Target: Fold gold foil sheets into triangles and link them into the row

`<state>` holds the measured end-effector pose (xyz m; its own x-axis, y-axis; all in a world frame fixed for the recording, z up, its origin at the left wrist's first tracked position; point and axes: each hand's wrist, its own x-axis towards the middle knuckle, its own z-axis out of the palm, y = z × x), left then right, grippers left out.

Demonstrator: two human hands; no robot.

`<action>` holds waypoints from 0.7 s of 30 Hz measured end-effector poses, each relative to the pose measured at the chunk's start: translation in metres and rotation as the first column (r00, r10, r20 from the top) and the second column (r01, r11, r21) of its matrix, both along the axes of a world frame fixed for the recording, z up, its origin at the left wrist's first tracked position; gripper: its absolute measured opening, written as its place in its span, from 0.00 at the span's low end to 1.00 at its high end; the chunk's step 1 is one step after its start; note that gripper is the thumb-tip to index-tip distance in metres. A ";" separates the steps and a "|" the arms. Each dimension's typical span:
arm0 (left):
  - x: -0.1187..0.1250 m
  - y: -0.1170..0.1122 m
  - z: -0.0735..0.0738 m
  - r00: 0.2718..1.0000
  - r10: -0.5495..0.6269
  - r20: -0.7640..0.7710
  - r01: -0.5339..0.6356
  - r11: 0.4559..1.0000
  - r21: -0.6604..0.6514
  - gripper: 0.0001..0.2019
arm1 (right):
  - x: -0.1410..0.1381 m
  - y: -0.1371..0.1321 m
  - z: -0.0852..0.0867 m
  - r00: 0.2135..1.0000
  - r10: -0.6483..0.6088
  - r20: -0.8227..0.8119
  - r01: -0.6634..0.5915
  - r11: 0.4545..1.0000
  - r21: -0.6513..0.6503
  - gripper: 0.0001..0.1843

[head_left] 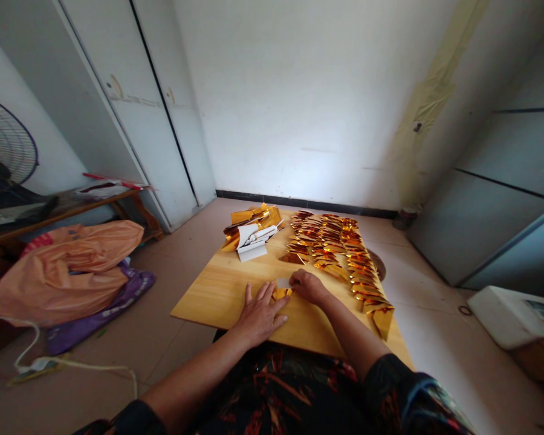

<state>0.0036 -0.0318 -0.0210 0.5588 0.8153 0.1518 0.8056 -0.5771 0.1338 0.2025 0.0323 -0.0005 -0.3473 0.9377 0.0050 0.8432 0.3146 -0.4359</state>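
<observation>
A small sheet of gold foil paper [281, 293], with a pale backing showing along its far side, lies partly folded on the wooden board [208, 290]. My left hand [259, 315] rests flat beside it, fingers spread, with the fingertips against its left edge. At the sheet's right edge, the curled fingers of my right hand [309, 286] pinch the paper; the fingertips are partly hidden. Rows of folded gold foil pieces [326, 241] stand along the board's right side. Toward the back left sits a loose pile of gold foil sheets [267, 214].
White card pieces [252, 251] lie in front of the pile. Orange cloth or bag material [68, 266] and a purple bag [131, 284] are on the floor to the left, near a white cable [95, 366]. A white box [512, 314] stands at the right.
</observation>
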 end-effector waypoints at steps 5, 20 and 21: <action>-0.006 0.009 0.006 0.999 -0.013 -0.041 0.009 0.996 -0.088 0.21 | -0.002 -0.006 0.005 1.000 -0.003 -0.010 0.003 1.000 -0.020 0.06; -0.027 0.032 0.018 0.977 -0.201 -0.076 0.173 0.946 -0.276 0.26 | -0.001 -0.007 -0.015 0.928 0.346 -0.139 -0.284 0.898 0.336 0.10; -0.028 0.034 0.019 0.974 -0.216 -0.073 0.187 0.940 -0.284 0.26 | -0.001 -0.007 -0.017 0.907 0.400 -0.132 -0.331 0.870 0.365 0.11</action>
